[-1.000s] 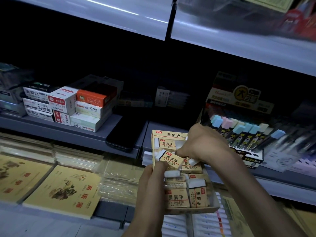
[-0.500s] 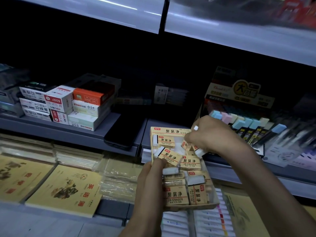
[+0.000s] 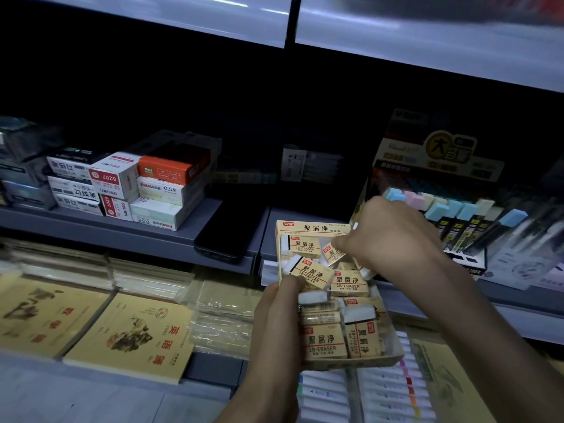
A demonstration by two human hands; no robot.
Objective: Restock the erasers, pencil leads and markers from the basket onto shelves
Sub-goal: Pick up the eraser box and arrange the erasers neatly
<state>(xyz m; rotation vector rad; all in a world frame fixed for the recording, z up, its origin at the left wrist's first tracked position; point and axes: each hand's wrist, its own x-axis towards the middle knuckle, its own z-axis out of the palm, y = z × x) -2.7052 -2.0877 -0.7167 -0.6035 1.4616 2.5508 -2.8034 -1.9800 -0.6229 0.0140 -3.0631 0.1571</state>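
Since a moment ago the right hand (image 3: 387, 236) has lifted slightly and now sits over the far right corner of the eraser box (image 3: 351, 363), fingers curled down among the loose erasers (image 3: 348, 282); whether it actually grips one I cannot tell. Behind it runs the grey middle shelf (image 3: 91, 232), with stacked pencil lead boxes (image 3: 158, 190) towards its left end, a dark phone (image 3: 225, 233) lying at the front edge near the middle, and a display of pastel-capped markers (image 3: 451, 209) on the right. Below lie yellow notebooks (image 3: 131, 337). At the box's left edge, the left hand (image 3: 277, 325) holds it from below, thumb pressed on an eraser.
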